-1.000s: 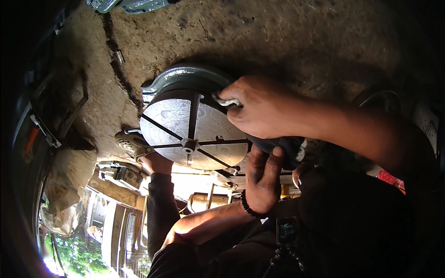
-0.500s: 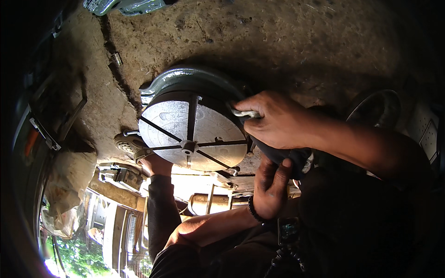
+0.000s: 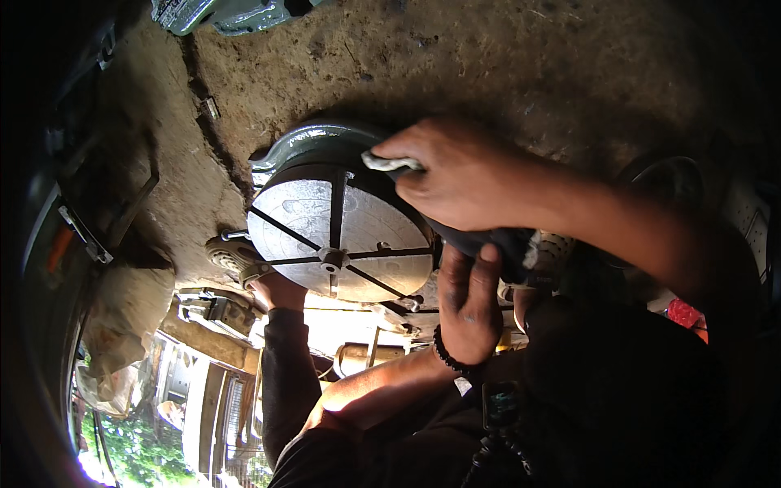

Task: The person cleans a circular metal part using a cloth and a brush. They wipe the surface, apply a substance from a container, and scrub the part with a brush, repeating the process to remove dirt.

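My right hand is closed around a bunched dark cloth, with a pale whitish end poking out past the thumb and fingers. It is beside the upper right rim of a round metal plate. That plate is silvery, with dark radial slots and a hub in its middle, and stands tilted in a glossy green-grey curved housing. Below the right hand, my left hand, a beaded band at its wrist, has thumb and fingers at the cloth's lower edge, gripping it; the fingertips are partly hidden.
My foot in an olive clog rests left of the plate, and another shoe shows behind the cloth. A cracked, rough floor stretches beyond. Glossy green-grey parts lie at the top. Plastic bags hang at left.
My right hand has moved left and up with the cloth, over the housing's right end. My left hand has shifted slightly up. A red thing now shows at the lower right.
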The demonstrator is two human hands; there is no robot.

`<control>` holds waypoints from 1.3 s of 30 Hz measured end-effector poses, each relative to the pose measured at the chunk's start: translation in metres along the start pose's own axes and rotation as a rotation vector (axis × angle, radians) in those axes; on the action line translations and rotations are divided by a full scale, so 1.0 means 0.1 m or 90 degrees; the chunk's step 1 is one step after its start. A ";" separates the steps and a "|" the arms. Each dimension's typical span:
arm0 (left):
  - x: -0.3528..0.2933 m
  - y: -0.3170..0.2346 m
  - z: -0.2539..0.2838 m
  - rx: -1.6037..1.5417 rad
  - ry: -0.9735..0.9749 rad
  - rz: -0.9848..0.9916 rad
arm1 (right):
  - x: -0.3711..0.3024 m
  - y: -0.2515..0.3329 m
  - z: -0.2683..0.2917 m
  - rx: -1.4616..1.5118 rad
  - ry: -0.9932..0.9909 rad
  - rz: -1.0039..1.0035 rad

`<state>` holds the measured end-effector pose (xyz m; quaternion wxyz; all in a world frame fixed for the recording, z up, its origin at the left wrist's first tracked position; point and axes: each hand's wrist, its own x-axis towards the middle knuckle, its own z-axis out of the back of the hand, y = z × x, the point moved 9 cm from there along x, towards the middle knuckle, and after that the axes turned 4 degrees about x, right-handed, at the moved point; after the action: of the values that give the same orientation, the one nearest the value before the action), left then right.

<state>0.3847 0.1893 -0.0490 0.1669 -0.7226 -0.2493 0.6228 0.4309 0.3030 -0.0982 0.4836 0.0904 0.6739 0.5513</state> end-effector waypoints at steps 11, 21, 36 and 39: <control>0.06 0.01 0.08 0.003 -0.003 0.037 | 0.23 0.12 -0.22 -0.212 0.096 0.086; -0.23 0.26 -0.08 -0.052 0.079 0.113 | -0.25 -0.01 -0.28 -0.190 -0.021 0.143; -0.13 0.11 -0.26 -0.010 0.029 0.098 | -0.34 -0.19 0.23 0.225 -0.093 -0.138; -0.16 0.12 -0.20 0.001 0.011 0.072 | -0.26 -0.17 0.11 0.171 -0.074 -0.117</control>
<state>0.4043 0.1720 -0.0396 0.1342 -0.7407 -0.2063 0.6251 0.4596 0.2866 -0.0974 0.5535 0.1237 0.7178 0.4037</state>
